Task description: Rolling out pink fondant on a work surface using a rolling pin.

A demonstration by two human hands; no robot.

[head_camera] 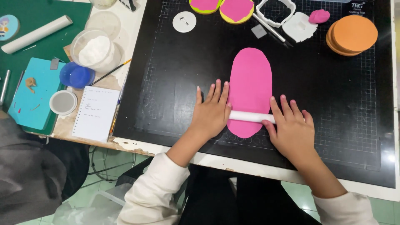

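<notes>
Two flat hands, left (213, 111) and right (291, 129), fingers spread unclenched, press a smooth white roller (251, 116) across oval pink clay (250, 89).

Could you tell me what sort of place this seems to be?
Probably a home craft or cake-decorating worktable: both hands, left hand and right hand, press a small white rolling pin over a pink rolled sheet on a black gridded cutting mat, with white cutters nearby.
</notes>
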